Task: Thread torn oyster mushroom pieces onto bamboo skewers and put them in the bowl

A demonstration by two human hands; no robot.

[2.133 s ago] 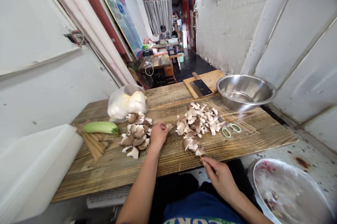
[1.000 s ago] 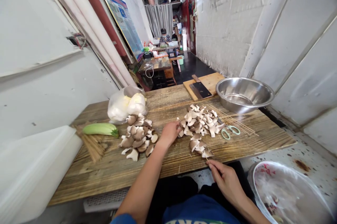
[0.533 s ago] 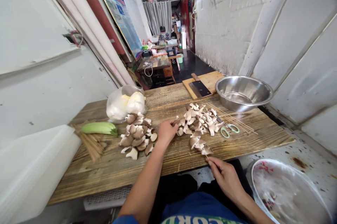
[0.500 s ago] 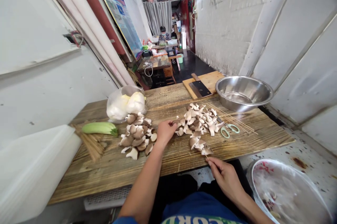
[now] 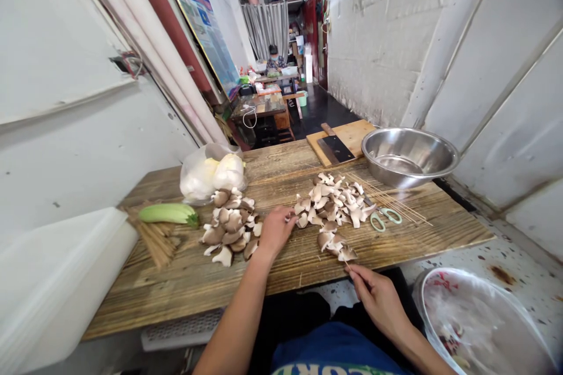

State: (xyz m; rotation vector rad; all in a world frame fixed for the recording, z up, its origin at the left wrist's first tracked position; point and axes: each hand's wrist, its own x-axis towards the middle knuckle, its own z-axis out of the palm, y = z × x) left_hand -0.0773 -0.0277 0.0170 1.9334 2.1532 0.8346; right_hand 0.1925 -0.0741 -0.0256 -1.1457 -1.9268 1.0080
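My right hand [image 5: 376, 293] pinches the bare lower end of a thin wooden skewer [image 5: 347, 264]. Several brown and white oyster mushroom pieces [image 5: 334, 244] are threaded on it, just above the table. My left hand [image 5: 276, 233] has its fingers pinched together at the left edge of a pile of torn oyster mushrooms [image 5: 329, 202]. A small pale bit shows at those fingertips, too small to name. Left of this hand lies a second heap of mushrooms [image 5: 231, 225], with larger caps. Green-handled scissors [image 5: 386, 218] rest right of the torn pile.
Loose skewers [image 5: 396, 202] lie behind the scissors. A steel basin [image 5: 410, 155] and a cutting board [image 5: 352, 134] with a cleaver [image 5: 335, 148] stand at the back right. On the left are a bagged vegetable [image 5: 206, 175], a green gourd [image 5: 167, 213] and a skewer bundle [image 5: 156, 246]. A lined bin [image 5: 479, 316] stands lower right.
My left hand has turned slightly, its fingertips dipping a little lower beside the pile. The right hand and the loaded skewer stay nearly still. The whole view has shifted slightly.
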